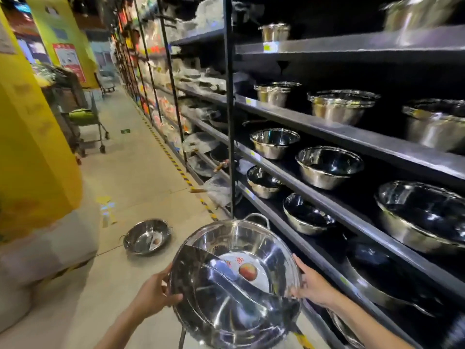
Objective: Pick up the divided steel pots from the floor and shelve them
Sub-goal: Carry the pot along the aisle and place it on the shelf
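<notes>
Both hands point(234, 285) around divided pot point(235, 283)

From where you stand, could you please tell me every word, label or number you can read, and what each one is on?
Nothing can be read with certainty.
Round sticker inside the held divided steel pot: red characters above a fruit picture, too blurred.
Sticker in the divided pot on the floor: too small.
Yellow price tags on the shelf edges: blurred.
Red poster on the yellow pillar: blurred.
Green floor sticker: too small.
</notes>
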Action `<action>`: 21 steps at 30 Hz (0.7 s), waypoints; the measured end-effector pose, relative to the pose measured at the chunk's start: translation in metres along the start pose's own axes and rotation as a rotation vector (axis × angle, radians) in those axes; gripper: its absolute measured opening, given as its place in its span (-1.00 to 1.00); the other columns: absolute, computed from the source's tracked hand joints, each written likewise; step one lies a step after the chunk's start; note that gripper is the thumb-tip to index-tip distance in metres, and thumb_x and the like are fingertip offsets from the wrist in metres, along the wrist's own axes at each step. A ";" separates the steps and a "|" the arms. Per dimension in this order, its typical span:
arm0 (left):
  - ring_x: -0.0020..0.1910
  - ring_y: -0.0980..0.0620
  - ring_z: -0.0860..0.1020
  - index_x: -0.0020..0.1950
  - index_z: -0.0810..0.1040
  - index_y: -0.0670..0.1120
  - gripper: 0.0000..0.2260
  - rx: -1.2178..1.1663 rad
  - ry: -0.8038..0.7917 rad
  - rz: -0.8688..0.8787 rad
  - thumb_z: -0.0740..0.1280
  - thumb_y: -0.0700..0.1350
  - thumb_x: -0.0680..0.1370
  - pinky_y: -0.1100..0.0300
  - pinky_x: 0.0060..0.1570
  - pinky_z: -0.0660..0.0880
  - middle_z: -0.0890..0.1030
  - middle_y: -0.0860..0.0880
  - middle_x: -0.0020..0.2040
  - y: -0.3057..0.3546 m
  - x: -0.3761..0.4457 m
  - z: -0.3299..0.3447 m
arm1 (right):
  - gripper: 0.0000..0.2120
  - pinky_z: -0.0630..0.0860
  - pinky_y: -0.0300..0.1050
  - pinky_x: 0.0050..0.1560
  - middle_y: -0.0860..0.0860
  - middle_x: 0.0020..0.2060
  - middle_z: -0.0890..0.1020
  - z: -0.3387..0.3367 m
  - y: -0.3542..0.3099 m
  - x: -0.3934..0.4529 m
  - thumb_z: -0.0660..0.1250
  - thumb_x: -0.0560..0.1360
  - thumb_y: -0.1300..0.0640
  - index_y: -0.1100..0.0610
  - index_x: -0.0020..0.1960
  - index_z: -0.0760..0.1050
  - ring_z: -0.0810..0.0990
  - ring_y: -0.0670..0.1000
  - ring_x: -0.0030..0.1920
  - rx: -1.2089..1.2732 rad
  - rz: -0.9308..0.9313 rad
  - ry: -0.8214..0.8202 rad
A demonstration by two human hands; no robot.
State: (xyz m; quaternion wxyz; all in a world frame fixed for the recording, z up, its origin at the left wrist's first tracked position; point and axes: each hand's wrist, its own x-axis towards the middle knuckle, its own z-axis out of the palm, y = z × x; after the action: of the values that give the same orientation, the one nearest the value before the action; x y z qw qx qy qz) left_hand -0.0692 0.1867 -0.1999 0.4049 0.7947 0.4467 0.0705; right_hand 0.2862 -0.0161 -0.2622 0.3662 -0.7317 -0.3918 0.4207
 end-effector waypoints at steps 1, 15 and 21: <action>-0.07 -0.05 0.63 0.44 0.28 0.03 -0.24 0.017 -0.038 0.041 0.53 -0.17 0.32 -0.01 -0.04 0.62 0.64 -0.08 -0.01 0.001 0.039 -0.006 | -0.04 0.47 -0.12 0.18 0.10 0.14 0.57 -0.002 0.001 0.016 0.44 0.38 0.36 0.07 0.52 -0.13 0.59 -0.26 -0.18 0.025 0.027 0.037; -0.16 0.20 0.64 0.40 0.27 0.07 -0.25 0.233 -0.644 0.591 0.54 -0.25 0.32 0.33 -0.13 0.59 0.69 0.13 -0.09 0.145 0.399 0.004 | -0.06 0.40 -0.50 0.04 0.00 0.33 0.42 -0.029 -0.031 0.065 0.48 0.37 0.24 0.06 0.53 -0.07 0.43 -0.07 0.21 0.239 0.395 0.739; -0.28 0.14 0.55 0.32 0.14 0.25 -0.17 0.150 -0.729 0.552 0.52 -0.30 0.32 0.25 -0.32 0.59 0.70 0.15 -0.27 0.147 0.419 0.054 | -0.06 0.42 -0.12 0.30 0.06 0.47 0.26 -0.019 -0.021 0.045 0.43 0.42 0.26 0.11 0.52 -0.18 0.35 0.02 0.37 0.247 0.444 0.762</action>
State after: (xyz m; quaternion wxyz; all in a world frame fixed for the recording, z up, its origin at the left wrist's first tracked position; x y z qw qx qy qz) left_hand 0.3003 0.4366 -0.2366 0.4431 0.8839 0.0509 -0.1407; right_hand 0.3131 0.0286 -0.2516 0.4696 -0.8514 -0.0097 0.2334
